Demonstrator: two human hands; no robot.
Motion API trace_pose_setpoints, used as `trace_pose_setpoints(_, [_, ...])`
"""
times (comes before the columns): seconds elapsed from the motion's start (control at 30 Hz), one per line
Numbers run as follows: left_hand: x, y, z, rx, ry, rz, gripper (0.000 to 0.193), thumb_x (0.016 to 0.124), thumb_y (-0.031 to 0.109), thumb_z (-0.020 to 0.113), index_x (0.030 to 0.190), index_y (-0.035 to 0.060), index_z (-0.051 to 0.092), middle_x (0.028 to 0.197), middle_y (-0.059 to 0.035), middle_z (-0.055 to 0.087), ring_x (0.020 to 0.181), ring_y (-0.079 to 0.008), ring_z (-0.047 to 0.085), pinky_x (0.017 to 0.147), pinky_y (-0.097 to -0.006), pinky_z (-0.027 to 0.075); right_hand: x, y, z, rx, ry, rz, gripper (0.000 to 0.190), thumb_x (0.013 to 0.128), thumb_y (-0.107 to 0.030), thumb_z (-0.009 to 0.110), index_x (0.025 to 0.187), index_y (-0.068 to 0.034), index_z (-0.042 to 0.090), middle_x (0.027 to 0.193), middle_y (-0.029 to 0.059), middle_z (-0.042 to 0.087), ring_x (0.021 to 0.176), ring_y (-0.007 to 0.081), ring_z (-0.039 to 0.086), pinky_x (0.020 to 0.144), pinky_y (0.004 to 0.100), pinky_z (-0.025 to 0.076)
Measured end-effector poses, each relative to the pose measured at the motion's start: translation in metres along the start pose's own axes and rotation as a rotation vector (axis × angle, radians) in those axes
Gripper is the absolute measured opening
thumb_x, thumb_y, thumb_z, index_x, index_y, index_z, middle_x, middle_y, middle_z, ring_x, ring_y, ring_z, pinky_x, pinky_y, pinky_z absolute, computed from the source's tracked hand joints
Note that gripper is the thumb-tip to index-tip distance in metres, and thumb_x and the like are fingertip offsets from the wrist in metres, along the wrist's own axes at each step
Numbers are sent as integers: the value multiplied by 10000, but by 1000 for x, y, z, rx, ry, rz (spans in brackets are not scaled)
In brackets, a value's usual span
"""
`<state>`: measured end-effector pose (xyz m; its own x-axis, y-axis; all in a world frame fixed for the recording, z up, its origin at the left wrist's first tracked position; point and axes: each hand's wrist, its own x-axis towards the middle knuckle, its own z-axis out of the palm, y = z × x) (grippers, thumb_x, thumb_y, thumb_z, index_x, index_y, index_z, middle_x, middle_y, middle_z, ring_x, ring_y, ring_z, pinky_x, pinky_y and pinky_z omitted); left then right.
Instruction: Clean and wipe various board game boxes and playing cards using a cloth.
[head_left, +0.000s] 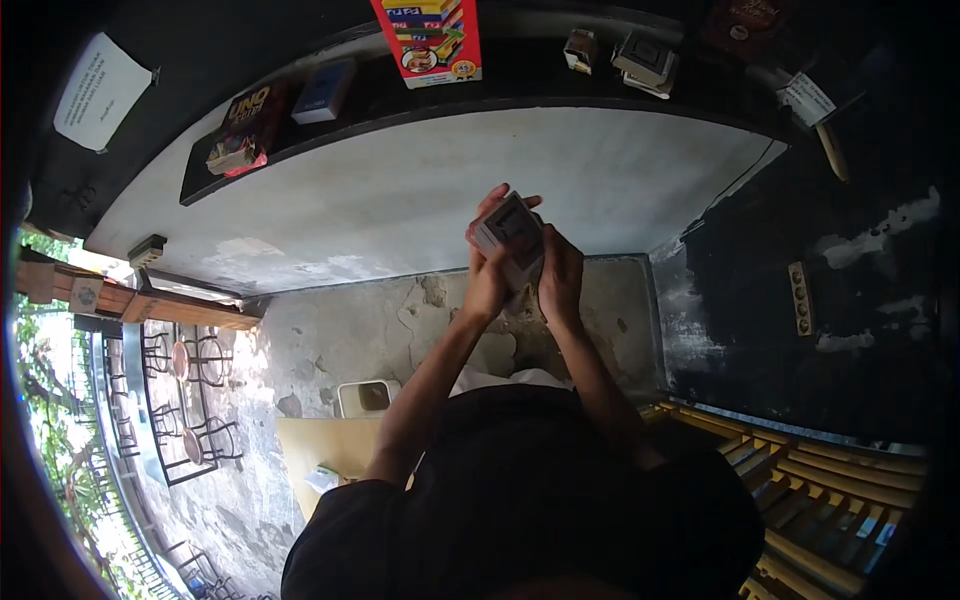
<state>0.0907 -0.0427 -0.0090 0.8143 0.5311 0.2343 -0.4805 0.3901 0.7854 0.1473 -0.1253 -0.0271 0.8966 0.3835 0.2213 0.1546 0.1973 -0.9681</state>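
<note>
A deck of playing cards (513, 226) is held up in front of my body, tilted, with a printed face of the top card towards me. My left hand (489, 270) wraps the deck from the left, its thumb across the lower part and its fingertips showing past the far edge. Along the right side of the deck, my right hand (561, 274) grips the edge with curled fingers. The lower end of the cards lies in shadow between both hands.
A black wall shelf (525, 103) carries a red game box (442, 52), an UNO box (244, 127), a blue box (324, 90), a small carton (580, 51) and stacked card packs (645, 61). Below stand a wooden table (322, 442), a bin (367, 397) and a slatted bench (832, 487).
</note>
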Motion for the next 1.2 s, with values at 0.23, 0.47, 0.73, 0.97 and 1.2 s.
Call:
trace_pose_setpoints(0.23, [2, 8, -66, -107, 333, 8, 496, 863, 89, 530, 1319, 224, 389, 1094, -58, 494, 920, -182, 558, 813, -339, 492, -6, 3, -9, 214, 232, 181, 389, 999, -327, 472, 1013, 31, 623, 952, 71, 635, 896, 153, 579, 808, 316, 474])
trace_pose_setpoints(0.47, [-37, 8, -77, 104, 42, -98, 579, 981, 439, 465, 1423, 93, 326, 1387, -59, 421, 1266, -218, 425, 1068, -365, 356, -43, -40, 44, -415, -513, -398, 481, 977, -260, 360, 1367, 15, 420, 1348, 223, 458, 1241, 362, 431, 1060, 443, 309])
trace_pose_setpoints(0.73, [-32, 54, -82, -85, 146, -135, 602, 1013, 330, 437, 1483, 73, 162, 1474, -107, 227, 1371, -215, 213, 1141, -345, 166, -44, -34, 94, -338, -498, -81, 501, 949, -90, 426, 1431, -2, 324, 1351, 240, 464, 1268, 381, 447, 1036, 403, 371])
trace_pose_setpoints(0.97, [-56, 49, -119, 48, 156, -109, 430, 1049, 314, 323, 1414, 100, 247, 1333, -84, 342, 1243, -179, 337, 1078, -299, 248, -111, -9, 109, -435, -246, -239, 311, 930, -11, 434, 1220, 49, 527, 1170, 213, 549, 1083, 342, 532, 924, 396, 426])
trace_pose_setpoints(1.2, [-57, 54, -140, -232, 149, -109, 367, 1038, 375, 350, 1333, 157, 342, 1196, -60, 438, 1094, -152, 430, 972, -279, 356, -59, 7, 131, -513, -390, -208, 175, 895, -22, 454, 998, 52, 574, 1072, 188, 511, 999, 345, 507, 871, 399, 417])
